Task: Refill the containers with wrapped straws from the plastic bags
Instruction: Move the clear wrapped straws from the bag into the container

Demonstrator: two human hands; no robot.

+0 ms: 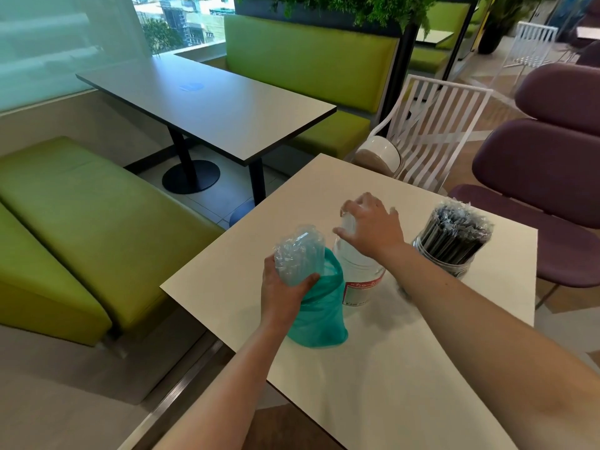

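Currently two containers centre-right | your left hand [285, 287] grips clear-wrapped straws [298, 251] in one teal bag [319, 313] | your right hand [370, 225] clasps the clear jar [357, 267] | second jar [451, 241] holds dark straws.

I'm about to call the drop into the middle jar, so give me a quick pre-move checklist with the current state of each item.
1. Left hand grips the clear-wrapped straws at the mouth of the teal bag: ok.
2. Bundle fully clear of the bag: not ok, its lower end sits inside.
3. Clear jar upright on the white table: ok.
4. Right hand steadies the jar's top: ok.
5. Jar mouth free for the bundle: not ok, the right hand covers it.
6. Jar of black straws already full and standing apart to the right: ok.
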